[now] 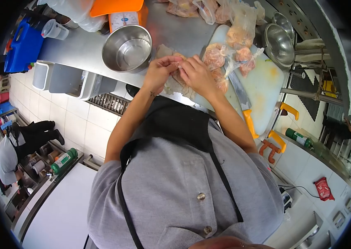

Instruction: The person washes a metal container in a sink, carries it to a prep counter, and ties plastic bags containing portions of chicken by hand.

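Observation:
Both hands meet at the top of a plastic bag (174,83) near the front edge of the steel counter. My left hand (158,72) pinches the bag's plastic with its fingertips. Close against it, my right hand (198,74) has its fingers closed on the same part of the bag; the exact grip is too small to make out. Right of my hands, knotted clear bags of pinkish food (215,57) lie on a pale cutting board (266,91). A knife (239,91) with a yellow handle rests on the board beside them.
A steel bowl (127,48) stands left of my hands, before an orange scale (125,18). More filled bags (183,8) lie at the back. Steel strainers (279,45) are at the right. A blue jug (22,45) stands far left. A person (7,155) is at the left.

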The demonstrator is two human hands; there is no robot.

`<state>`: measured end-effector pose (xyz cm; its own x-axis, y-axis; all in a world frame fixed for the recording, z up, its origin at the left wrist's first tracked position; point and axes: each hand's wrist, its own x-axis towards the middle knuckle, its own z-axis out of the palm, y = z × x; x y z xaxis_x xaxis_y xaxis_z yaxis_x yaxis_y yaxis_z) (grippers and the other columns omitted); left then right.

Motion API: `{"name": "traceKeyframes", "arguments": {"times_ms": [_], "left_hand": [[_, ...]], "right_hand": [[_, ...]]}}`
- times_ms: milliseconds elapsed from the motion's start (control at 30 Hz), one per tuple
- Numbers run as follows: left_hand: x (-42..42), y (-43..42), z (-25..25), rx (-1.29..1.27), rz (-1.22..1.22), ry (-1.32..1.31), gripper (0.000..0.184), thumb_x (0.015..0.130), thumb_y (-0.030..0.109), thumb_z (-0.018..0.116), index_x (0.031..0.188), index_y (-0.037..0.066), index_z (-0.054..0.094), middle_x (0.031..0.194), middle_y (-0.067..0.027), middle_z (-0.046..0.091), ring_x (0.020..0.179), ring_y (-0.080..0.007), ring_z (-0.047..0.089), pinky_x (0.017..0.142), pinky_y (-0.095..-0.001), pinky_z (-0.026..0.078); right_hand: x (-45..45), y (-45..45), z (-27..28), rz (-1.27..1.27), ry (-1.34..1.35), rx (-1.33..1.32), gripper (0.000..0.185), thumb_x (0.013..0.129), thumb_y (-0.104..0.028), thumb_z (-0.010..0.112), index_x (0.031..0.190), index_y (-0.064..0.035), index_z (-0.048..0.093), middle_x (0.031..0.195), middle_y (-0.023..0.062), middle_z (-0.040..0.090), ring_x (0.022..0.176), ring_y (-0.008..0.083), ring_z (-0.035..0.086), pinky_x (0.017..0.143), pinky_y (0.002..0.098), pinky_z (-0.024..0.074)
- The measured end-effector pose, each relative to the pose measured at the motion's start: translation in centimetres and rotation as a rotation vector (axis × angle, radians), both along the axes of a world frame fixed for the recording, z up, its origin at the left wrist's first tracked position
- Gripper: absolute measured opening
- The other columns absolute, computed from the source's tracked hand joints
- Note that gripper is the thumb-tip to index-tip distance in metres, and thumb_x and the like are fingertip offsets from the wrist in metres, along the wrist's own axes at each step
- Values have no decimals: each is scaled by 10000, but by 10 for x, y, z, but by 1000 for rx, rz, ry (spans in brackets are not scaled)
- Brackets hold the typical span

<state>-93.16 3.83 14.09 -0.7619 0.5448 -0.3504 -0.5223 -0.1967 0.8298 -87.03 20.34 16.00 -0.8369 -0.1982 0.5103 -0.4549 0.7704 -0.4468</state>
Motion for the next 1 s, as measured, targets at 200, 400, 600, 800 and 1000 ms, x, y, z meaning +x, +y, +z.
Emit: {"name": "traceKeyframes", "arguments": {"times_ms": [200,400,600,800,1000], "left_hand": [[-1,10,10,-331,-74,394,170,893,27,614,1035,-6,700,906,-37,629,819,-161,573,783,-280,454],[6,8,-9,-267,-212,666,306,900,110,646,1198,38,658,1003,-70,537,906,-200,556,852,-296,450],[14,2,36,-278,-202,799,408,915,158,680,1301,55,595,1088,-84,534,910,-170,568,765,-280,482],[-4,-26,80,-381,-41,873,327,910,116,674,1214,5,626,1068,-100,597,896,-177,596,761,-283,484],[-31,6,108,-530,420,1230,431,857,232,741,1177,-16,594,988,-144,602,1050,-274,571,669,-350,520]], "right_hand": [[-8,18,29,101,0,140,248,787,-31,695,1025,-8,630,893,104,598,833,300,562,713,383,505],[-57,41,61,69,-56,23,250,815,-67,687,1059,-33,649,945,99,639,838,292,583,718,356,506],[-184,23,117,-312,202,312,346,833,-194,677,1147,-53,645,1079,199,656,1065,336,610,907,444,492],[-261,52,68,-286,-483,121,304,868,-205,656,1123,-41,658,1007,209,674,1005,324,640,850,418,517],[-175,61,154,69,-343,-595,63,918,-101,590,951,-49,601,883,175,630,777,292,593,678,359,483]]}}
